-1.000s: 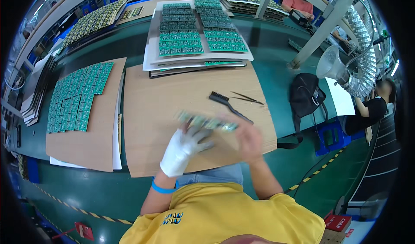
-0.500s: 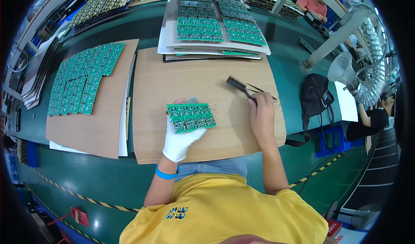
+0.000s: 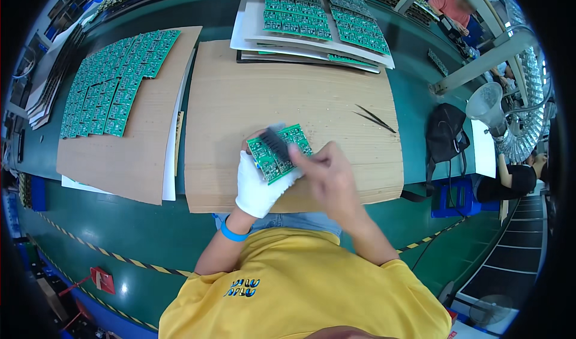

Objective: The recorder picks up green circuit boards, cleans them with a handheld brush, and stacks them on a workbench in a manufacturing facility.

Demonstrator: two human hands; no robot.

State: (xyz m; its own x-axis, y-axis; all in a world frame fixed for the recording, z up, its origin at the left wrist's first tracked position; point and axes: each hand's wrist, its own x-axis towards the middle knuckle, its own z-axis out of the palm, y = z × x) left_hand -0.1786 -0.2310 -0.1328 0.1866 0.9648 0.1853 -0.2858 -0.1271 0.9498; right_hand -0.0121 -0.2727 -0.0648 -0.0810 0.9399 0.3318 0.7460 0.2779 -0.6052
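Note:
My left hand (image 3: 259, 186), in a white glove with some fingertips bare, grips a green circuit board (image 3: 298, 136) tilted above the cardboard sheet (image 3: 240, 87). My bare right hand (image 3: 331, 177) is closed on a black brush (image 3: 275, 145), slightly blurred by motion. Its bristles lie over the board and hide part of its face. To the right, a pair of dark tweezers (image 3: 375, 119) rests on the cardboard, apart from both hands.
Rows of circuit boards (image 3: 123, 81) cover a cardboard sheet at left. More boards (image 3: 297, 9) lie on stacked white sheets at the back. A black bag (image 3: 445, 136), a metal post (image 3: 474, 63) and a clear funnel on a duct (image 3: 485, 102) stand at right. Small crumbs dot the cardboard.
My right hand has lifted the brush from beside the tweezers and brought it left onto the board. The board is now turned and tilted in my left hand. The whole view has shifted slightly.

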